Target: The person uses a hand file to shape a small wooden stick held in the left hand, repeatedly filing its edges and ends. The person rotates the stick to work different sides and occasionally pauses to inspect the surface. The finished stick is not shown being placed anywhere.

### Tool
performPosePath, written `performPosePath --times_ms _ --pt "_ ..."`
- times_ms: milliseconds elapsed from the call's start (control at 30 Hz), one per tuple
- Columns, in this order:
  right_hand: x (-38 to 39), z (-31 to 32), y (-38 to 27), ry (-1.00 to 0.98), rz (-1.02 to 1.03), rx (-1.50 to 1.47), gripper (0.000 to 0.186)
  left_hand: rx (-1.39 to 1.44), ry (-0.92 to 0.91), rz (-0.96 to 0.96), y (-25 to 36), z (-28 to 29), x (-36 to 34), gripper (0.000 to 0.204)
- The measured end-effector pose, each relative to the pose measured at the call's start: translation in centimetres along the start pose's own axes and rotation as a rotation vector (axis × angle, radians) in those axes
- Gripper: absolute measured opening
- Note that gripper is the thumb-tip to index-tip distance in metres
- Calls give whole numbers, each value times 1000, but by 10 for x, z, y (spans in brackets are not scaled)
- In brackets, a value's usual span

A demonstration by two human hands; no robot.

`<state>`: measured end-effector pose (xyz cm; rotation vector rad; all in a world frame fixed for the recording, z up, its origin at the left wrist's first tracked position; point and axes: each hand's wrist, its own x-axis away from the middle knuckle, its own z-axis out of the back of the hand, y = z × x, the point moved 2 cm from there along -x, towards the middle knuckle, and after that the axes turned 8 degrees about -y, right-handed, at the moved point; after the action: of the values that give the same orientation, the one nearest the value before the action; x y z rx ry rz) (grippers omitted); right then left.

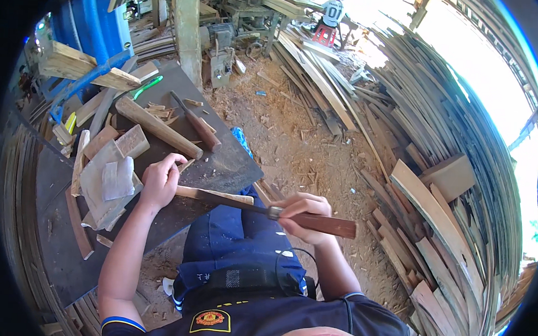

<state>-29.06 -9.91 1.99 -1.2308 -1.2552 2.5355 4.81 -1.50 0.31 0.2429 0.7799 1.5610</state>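
From the head view, the right hand [306,212] has its fingers clamped around a long dark-bladed chisel-like tool with a red-brown wooden handle [244,205], laid along a pale narrow wooden strip [242,198] overhanging the dark flat bench's [231,161] near edge. The left hand's [161,179] fingers curl together by the strip; I cannot tell their grip. Best keep the blade shallow, clear of them. Right of the bench, chip-strewn brown floor [305,163] gives elbow room.

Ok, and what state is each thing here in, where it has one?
Narrow pale wooden strip: partly hidden.
Long dark-metal tool with reddish-brown wooden handle: held, blade crossing the strip.
Right bare hand: closed on the tool's handle.
Left bare hand: fingers bent, grip unclear.
Flat dark tabletop: littered with wood pieces.
Thick brown wooden rod: lying on the tabletop.
Red plastic stool: occupied.
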Motion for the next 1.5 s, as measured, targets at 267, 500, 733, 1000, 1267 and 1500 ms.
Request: performPosePath --times_ms 267,500,733,1000,1267,1500 --pt "5 24 -11 68 -76 -10 17 -38 70 -48 -6 -6 1 19" --pt "0 24 -15 26 -57 18 16 -8 1 22 -9 -5 6 22" --pt "-4 22 -16 53 -58 25 15 -40 29 20 -10 -7 4 20" --pt "-6 17 -7 46 -114 -15 15 -35 -4 35 -7 -9 4 21" --pt "-8 18 -6 25 -97 -7 16 -40 40 -24 -8 -8 6 20" --pt "-1 17 -5 16 -131 -36 19 -29 33 -66 -3 -7 5 17"
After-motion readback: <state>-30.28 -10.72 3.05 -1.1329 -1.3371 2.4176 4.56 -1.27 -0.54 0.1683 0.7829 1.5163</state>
